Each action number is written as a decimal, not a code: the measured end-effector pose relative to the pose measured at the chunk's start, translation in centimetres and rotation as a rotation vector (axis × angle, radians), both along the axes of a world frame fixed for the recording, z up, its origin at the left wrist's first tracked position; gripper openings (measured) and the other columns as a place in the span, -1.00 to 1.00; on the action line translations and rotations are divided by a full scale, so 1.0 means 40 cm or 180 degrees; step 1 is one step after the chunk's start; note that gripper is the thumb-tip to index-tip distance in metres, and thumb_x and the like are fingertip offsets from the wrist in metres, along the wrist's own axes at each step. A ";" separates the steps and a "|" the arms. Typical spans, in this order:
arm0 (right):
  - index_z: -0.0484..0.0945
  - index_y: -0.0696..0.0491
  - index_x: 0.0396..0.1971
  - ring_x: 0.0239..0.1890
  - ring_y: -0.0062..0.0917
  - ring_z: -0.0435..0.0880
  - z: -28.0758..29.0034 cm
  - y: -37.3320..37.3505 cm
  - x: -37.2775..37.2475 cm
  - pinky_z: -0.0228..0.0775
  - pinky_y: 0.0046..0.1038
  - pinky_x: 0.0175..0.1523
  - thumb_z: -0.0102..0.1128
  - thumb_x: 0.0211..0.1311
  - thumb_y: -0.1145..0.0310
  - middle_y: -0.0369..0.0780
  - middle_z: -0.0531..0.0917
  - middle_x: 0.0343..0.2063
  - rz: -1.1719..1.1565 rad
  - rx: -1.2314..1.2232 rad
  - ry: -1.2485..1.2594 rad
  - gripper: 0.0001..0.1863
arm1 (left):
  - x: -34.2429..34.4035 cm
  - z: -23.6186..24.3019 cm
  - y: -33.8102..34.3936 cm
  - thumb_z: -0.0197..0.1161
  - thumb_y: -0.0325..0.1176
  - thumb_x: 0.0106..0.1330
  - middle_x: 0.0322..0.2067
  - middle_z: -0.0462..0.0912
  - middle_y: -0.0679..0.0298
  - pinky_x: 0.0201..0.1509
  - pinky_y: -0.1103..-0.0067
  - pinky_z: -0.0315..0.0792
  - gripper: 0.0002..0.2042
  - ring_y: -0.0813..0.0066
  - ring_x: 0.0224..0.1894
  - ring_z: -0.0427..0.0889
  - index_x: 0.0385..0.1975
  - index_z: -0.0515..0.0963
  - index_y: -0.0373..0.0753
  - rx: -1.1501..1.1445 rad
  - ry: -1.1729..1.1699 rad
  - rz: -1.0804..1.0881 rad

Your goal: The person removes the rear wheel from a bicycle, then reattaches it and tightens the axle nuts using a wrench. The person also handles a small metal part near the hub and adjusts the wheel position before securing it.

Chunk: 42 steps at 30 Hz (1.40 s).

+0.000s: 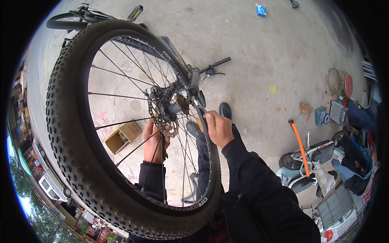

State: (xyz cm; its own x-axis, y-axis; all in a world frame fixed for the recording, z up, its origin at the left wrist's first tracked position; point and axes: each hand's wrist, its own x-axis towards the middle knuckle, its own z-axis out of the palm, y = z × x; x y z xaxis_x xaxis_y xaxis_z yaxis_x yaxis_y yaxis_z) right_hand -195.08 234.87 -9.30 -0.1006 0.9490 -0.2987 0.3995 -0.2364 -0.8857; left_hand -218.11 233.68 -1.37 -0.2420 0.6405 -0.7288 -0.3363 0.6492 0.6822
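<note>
A bicycle wheel (pixel 67 121) with a knobby black tyre stands tall right in front of me, mounted on a dark bicycle frame (pixel 193 83). At its hub sits a silver brake disc (pixel 153 111). Through the spokes shows my left hand (pixel 153 142), its fingers curled in beside the lower edge of the disc; what they grip is hidden. My right hand (pixel 219 128) is closed at the wheel's right side, near the rim. A thin silver tool (pixel 200 104) runs from its thumb and fingers up toward the frame by the hub.
An open cardboard box (pixel 122 138) lies on the concrete behind the wheel. A handlebar (pixel 214 67) reaches out over the ground. Another bicycle (pixel 67 21) lies far left. To the right are an orange-tubed scooter (pixel 300 148), a wire basket (pixel 338 81) and clutter. My shoe (pixel 225 110) is close by.
</note>
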 end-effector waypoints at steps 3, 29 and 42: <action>0.59 0.05 -0.32 -0.43 0.02 0.66 0.027 -0.004 -0.005 0.45 -0.08 -0.32 -0.17 0.62 -0.04 -0.02 0.64 -0.56 0.0020 -0.0216 -0.0084 -0.49 | 0.002 0.000 -0.001 0.03 -0.36 0.60 -0.28 0.65 0.22 -0.64 0.69 0.44 -0.67 0.63 -0.60 0.54 0.30 0.38 -0.17 -0.0072 -0.0099 0.0141; 0.53 0.15 -0.03 -0.68 -0.84 0.14 0.299 0.096 0.018 -0.02 -0.68 -0.62 -0.01 0.63 0.19 -0.49 0.25 -0.59 -0.0133 -0.2346 0.1264 -0.69 | 0.042 -0.033 -0.010 -0.04 -0.33 0.64 -0.43 0.59 0.41 -0.69 0.78 0.21 -0.63 0.77 -0.67 0.40 0.38 0.34 -0.14 -0.0063 0.0096 0.0391; 0.54 0.21 0.00 -0.66 -0.82 0.20 0.271 0.073 0.059 0.11 -0.66 -0.57 -0.09 0.67 0.17 -0.48 0.26 -0.62 0.0030 -0.1783 0.1403 -0.61 | 0.036 -0.016 0.009 -0.01 -0.29 0.64 -0.42 0.62 0.36 -0.66 0.77 0.22 -0.61 0.76 -0.66 0.36 0.39 0.32 -0.17 -0.0089 0.0075 0.0320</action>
State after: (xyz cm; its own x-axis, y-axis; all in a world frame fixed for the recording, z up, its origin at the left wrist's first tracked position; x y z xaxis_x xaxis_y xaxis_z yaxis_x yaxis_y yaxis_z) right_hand -192.70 237.80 1.54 -0.3319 0.6632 -0.6708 0.0364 -0.7016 -0.7116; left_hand -216.68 234.03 -2.02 -0.3213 0.5916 -0.7395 -0.3849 0.6319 0.6728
